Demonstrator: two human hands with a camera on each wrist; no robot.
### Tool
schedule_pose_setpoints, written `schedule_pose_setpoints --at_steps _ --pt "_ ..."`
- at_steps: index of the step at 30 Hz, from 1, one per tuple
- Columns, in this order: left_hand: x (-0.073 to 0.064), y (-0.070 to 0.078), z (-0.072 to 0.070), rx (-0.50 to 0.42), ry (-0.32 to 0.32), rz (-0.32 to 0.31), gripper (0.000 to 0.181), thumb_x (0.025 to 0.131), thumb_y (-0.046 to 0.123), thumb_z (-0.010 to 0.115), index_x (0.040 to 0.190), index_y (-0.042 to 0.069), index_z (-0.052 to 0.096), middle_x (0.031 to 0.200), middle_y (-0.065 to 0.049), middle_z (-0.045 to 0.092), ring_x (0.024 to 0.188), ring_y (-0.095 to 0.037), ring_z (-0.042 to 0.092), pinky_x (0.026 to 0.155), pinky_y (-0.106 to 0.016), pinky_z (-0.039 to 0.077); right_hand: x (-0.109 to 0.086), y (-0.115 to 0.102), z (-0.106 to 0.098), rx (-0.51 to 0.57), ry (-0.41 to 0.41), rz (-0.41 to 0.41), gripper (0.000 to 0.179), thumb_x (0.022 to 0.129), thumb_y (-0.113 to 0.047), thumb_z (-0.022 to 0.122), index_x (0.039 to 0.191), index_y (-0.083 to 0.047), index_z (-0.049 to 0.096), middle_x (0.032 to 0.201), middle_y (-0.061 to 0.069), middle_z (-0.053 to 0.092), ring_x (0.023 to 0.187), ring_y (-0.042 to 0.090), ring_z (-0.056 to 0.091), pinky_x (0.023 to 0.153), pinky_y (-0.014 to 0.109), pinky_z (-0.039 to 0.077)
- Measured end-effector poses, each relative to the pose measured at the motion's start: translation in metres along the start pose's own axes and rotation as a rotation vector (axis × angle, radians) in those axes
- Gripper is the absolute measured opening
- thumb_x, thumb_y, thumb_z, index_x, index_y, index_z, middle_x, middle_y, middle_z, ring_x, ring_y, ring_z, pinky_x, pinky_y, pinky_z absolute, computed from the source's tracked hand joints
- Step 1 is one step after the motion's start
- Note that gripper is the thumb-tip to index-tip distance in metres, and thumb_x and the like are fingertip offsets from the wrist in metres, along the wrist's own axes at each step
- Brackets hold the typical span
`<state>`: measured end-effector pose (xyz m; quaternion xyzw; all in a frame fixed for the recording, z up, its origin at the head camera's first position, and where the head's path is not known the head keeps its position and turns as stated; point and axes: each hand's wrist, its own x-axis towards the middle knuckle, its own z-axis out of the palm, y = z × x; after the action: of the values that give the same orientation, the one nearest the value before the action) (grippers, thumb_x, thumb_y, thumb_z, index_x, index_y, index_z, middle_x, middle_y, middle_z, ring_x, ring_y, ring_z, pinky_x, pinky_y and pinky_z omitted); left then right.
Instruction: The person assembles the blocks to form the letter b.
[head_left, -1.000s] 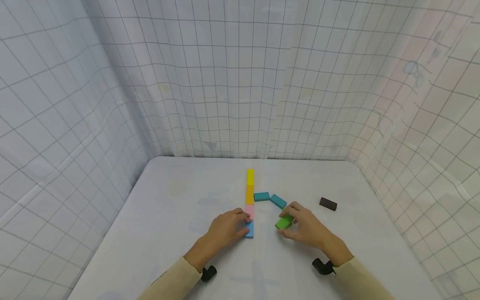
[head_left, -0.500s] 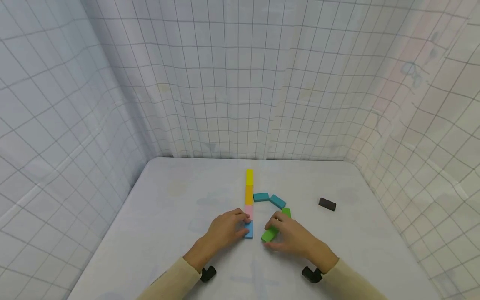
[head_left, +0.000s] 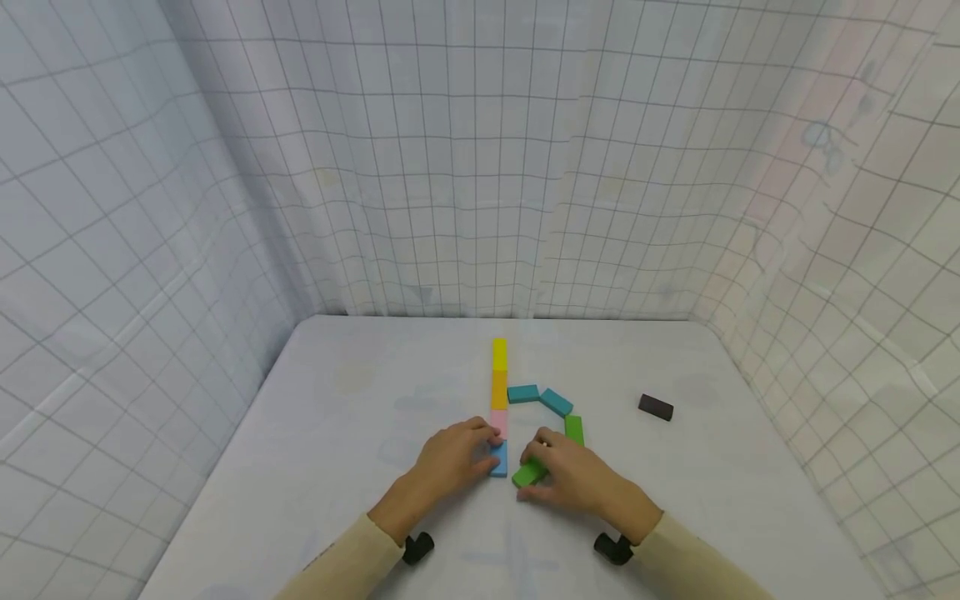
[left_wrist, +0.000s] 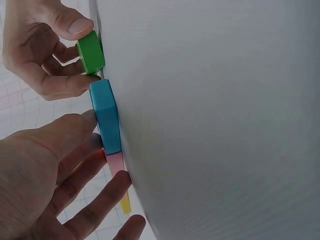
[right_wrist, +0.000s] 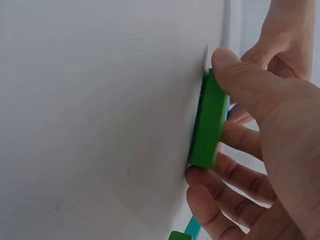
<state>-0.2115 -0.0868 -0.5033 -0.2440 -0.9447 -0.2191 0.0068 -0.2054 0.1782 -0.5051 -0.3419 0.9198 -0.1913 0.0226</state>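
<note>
My right hand pinches a green block, with the thumb at one end and fingers at the other. The block lies slanted, just right of a blue block. My left hand rests loosely along the left side of that blue block, its thumb and fingertips touching it and reaching toward the pink block. Beyond the pink one, an orange block and a yellow block continue the straight line. Partly behind my right hand lies a second green block.
Two teal blocks, one level and one slanted, curve from the orange block toward the second green block. A dark block lies apart on the right of the white table. Gridded white curtains enclose the table.
My right hand has slid its green block left and nearer to me, toward the blue block, uncovering the second green block. The left hand has stayed in place.
</note>
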Motion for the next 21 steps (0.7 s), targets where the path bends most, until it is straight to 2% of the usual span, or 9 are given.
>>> schedule_pose_setpoints --at_steps 5,13,21 --pt "-0.0008 -0.0009 0.0 -0.003 0.003 0.013 0.026 0.102 0.023 0.094 0.125 0.014 0.087 0.135 -0.001 0.082 0.124 -0.025 0.081 0.106 -0.049 0.07 -0.0004 0.0029 0.0 -0.001 0.002 -0.016 0.044 0.094 -0.048 0.099 0.125 -0.02 0.082 0.118 -0.006 0.068 0.094 0.0 0.059 0.084 0.023 0.062" --pt "-0.0014 -0.0027 0.0017 0.007 0.025 0.027 0.028 0.101 0.023 0.094 0.126 0.015 0.087 0.134 -0.001 0.082 0.122 -0.025 0.082 0.103 -0.048 0.07 -0.0009 0.0073 0.0013 0.039 0.003 -0.047 0.032 0.1 -0.031 0.096 0.127 -0.019 0.083 0.121 -0.005 0.069 0.093 -0.002 0.061 0.083 0.022 0.061" --pt "-0.0009 -0.0017 -0.0008 0.009 0.024 0.036 0.027 0.099 0.021 0.096 0.123 0.013 0.087 0.134 -0.002 0.082 0.122 -0.026 0.082 0.102 -0.049 0.071 0.0008 0.0094 0.0008 0.033 0.017 -0.052 0.029 0.102 -0.025 0.094 0.128 -0.016 0.083 0.121 -0.003 0.069 0.093 -0.001 0.061 0.084 0.021 0.061"
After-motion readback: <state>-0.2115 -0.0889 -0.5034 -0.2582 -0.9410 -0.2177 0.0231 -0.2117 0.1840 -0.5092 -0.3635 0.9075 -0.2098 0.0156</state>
